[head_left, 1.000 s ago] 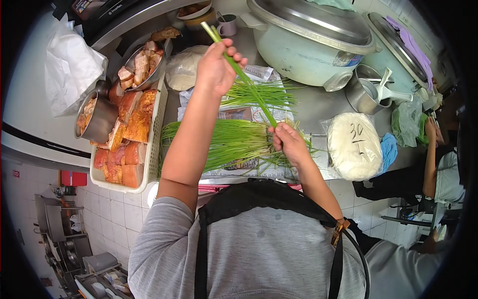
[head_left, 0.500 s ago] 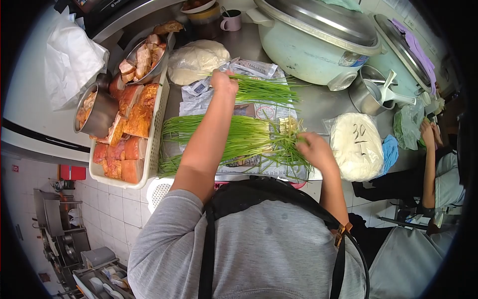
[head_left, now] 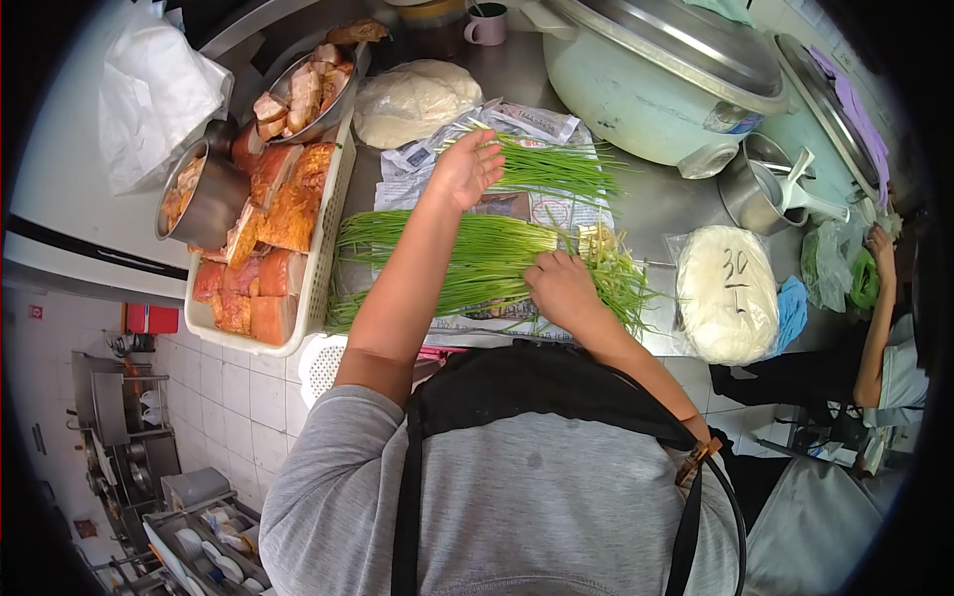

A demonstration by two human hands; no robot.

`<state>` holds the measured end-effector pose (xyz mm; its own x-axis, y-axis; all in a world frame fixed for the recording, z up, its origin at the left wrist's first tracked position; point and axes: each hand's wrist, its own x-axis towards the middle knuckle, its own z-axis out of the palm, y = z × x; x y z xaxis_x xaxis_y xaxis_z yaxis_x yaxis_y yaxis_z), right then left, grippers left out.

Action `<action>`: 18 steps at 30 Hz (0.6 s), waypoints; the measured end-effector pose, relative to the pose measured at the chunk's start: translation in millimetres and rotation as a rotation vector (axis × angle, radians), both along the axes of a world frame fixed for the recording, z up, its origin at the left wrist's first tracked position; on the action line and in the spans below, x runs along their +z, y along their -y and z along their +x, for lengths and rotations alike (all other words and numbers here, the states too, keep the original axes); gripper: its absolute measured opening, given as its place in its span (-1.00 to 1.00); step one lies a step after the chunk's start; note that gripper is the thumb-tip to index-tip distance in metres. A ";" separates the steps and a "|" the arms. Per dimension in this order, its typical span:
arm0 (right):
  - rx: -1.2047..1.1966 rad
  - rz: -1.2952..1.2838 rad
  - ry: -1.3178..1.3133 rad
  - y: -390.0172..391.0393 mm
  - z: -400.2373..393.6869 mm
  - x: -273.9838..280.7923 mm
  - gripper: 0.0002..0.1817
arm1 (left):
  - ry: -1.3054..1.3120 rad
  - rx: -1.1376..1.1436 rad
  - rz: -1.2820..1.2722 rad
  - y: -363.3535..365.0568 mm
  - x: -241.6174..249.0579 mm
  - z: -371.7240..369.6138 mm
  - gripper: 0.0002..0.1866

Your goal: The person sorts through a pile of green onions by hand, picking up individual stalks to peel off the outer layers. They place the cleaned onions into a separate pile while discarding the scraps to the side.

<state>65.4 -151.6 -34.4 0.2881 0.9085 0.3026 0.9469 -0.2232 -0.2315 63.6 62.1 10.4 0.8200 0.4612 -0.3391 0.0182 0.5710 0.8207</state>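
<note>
A big heap of green chives point(head_left: 447, 263) lies on newspaper point(head_left: 517, 209) on the steel counter. A smaller bunch of chives point(head_left: 556, 171) lies farther back. My left hand point(head_left: 465, 167) hovers with fingers spread between the two piles, at the stem end of the far bunch, and holds nothing. My right hand point(head_left: 561, 288) rests on the near heap with fingers curled down into the stalks close to their pale root ends point(head_left: 596, 243).
A white basket point(head_left: 323, 248) of roasted pork and two metal bowls point(head_left: 204, 209) of meat sit left. Bagged dough point(head_left: 412, 99) lies behind, a bag marked 30 point(head_left: 730, 293) at right, two large rice cookers point(head_left: 656, 70) at the back. Another person's arm point(head_left: 879, 298) is at far right.
My left hand came down from holding a chive stalk high, laid it on the far bunch and opened. My right hand moved from the root ends onto the near heap.
</note>
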 end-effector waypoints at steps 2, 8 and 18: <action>-0.007 -0.039 -0.079 7.0 6.6 1.9 -0.93 | 0.037 -0.050 0.020 2.0 1.2 -14.5 -0.63; 0.143 0.017 -0.158 44.7 21.0 19.9 -0.93 | -0.102 -0.413 0.558 40.8 -18.5 -50.6 -0.79; -0.056 -0.006 0.047 16.1 5.2 -6.0 -0.93 | -0.127 -0.477 0.732 54.7 -24.6 -55.2 -0.80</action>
<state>70.6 -167.8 -40.4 0.3242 0.8933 0.3115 0.9426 -0.2772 -0.1860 8.4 7.4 -14.2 0.9567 0.2169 -0.1943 0.2364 -0.1889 0.9531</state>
